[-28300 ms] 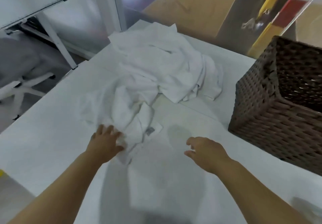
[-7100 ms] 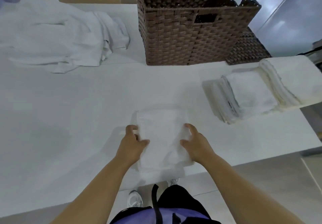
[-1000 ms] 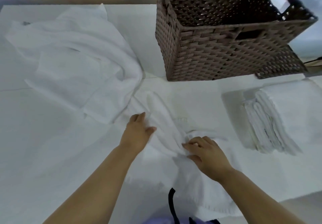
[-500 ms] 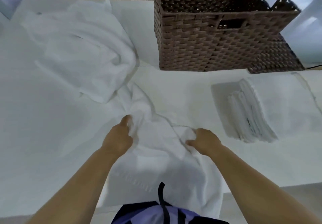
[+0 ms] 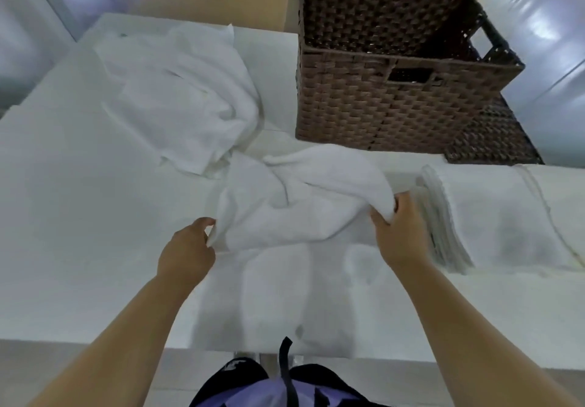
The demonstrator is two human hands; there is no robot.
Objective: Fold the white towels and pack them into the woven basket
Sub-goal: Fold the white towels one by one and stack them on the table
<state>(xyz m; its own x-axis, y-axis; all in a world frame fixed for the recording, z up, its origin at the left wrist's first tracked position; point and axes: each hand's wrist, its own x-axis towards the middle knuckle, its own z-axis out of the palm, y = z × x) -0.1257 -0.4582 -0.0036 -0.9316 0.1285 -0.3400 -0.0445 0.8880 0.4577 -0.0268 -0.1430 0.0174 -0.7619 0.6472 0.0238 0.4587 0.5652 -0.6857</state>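
Observation:
A crumpled white towel (image 5: 304,204) is stretched between my hands just above the white table (image 5: 79,248). My left hand (image 5: 186,251) pinches its near left corner. My right hand (image 5: 399,232) grips its right edge, fingers curled into the cloth. Part of the same towel lies flat towards the table's near edge. A pile of unfolded white towels (image 5: 186,99) lies at the back left. The brown woven basket (image 5: 380,90) stands at the back, its inside dark. A stack of folded white towels (image 5: 493,216) sits to the right, beside my right hand.
A second, lower woven piece (image 5: 493,140) lies behind the folded stack, right of the basket. The table's near edge (image 5: 95,343) runs just in front of my body. Glass panels and a brown wall stand behind the table.
Both hands have moved apart and lifted, spreading the towel between them. My right hand has gone right, close to the folded stack. The view has tilted up, showing more of the basket.

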